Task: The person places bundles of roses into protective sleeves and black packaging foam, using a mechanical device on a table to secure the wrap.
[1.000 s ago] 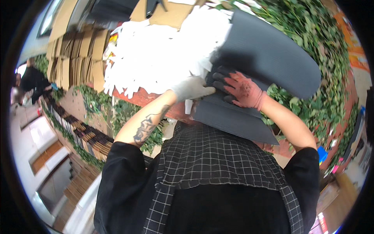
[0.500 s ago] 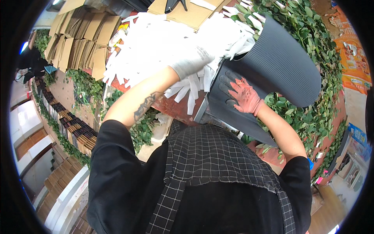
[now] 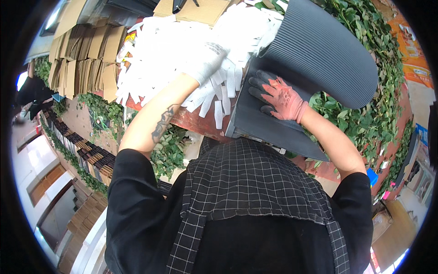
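Note:
My left hand point(image 3: 206, 63), in a white glove, is over a big pile of white mesh sleeves point(image 3: 157, 57) on the red-brown table. Its fingers are smeared against the white pile, so I cannot make out whether they grip a sleeve. My right hand point(image 3: 284, 99) wears a red glove with dark fingers. It rests with its fingers spread on a smooth black panel point(image 3: 269, 125). Above it curves a ridged black sheet point(image 3: 319, 50), standing up from the panel's far side. A few loose sleeves point(image 3: 219, 114) hang toward the table's near edge.
Stacked cardboard pieces point(image 3: 84, 59) stand at the far left. Green leafy stems point(image 3: 388, 109) cover the table's right side, and more foliage point(image 3: 171, 153) lies below my left forearm. A dark-handled tool point(image 3: 179, 5) rests on cardboard at the back. An orange bag point(image 3: 410, 50) is at the far right.
My left hand has moved a little left across the sleeve pile. My right hand stays flat on the black panel. The whole view has shifted slightly.

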{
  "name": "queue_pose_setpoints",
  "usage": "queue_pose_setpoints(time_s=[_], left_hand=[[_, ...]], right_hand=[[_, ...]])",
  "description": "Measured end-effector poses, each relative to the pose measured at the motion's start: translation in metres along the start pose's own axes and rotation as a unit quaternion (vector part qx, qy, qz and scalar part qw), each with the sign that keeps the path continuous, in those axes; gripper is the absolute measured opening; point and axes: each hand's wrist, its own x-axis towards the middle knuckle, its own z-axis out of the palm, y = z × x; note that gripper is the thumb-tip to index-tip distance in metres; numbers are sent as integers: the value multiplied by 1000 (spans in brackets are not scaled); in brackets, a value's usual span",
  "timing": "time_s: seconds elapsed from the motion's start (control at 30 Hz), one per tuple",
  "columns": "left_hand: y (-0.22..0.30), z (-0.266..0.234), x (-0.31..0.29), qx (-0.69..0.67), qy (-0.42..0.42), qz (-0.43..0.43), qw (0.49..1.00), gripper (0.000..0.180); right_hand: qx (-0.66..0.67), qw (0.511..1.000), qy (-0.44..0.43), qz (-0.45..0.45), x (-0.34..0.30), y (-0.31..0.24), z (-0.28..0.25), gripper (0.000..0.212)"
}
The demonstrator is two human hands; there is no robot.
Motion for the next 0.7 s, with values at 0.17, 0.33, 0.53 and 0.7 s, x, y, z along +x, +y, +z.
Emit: queue_pose_setpoints(time_s=[0.17, 0.33, 0.53, 0.7], left_hand=[[58, -67, -31, -317, 16, -192, 928, 31], [61, -105, -104, -196, 59, -62, 977, 26], [-32, -79, -184, -135, 132, -379, 906, 32], [-32, -67, -191, -156, 244, -250, 924, 35]], right_hand=[[23, 999, -21, 19, -2, 0, 11, 57], [-56, 995, -66, 47, -1, -6, 3, 56], [108, 990, -7, 86, -3, -3, 47, 57], [197, 957, 212, -13, 1, 16, 77, 57]])
